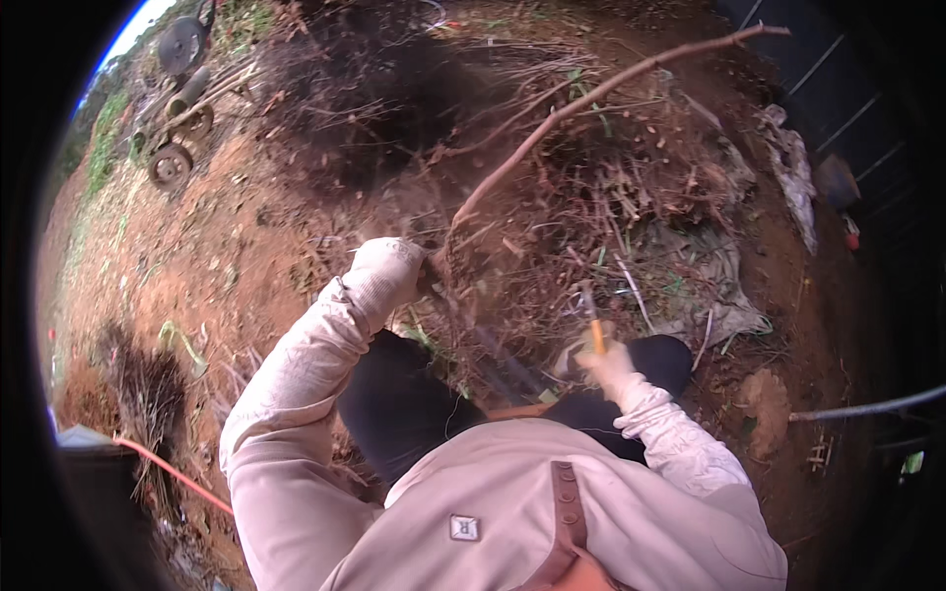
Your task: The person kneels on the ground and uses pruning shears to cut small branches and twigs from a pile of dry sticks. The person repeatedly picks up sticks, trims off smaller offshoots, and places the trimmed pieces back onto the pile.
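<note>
A long bare branch rises from in front of me and slants to the upper right. Around its rooty lower end my left hand appears closed, though the cuff hides most of the fingers. My right hand, in a pale glove, grips a hand tool by its orange handle. The tool's metal head points away from me and is blurred, so its exact kind is unclear. Between my dark-trousered knees lie loose roots and twigs.
Ahead is a large heap of dark twigs. A wheeled cart stands at the upper left, above a twig bundle. Crumpled sheeting lies right, with a grey hose nearby. An orange tube runs lower left.
</note>
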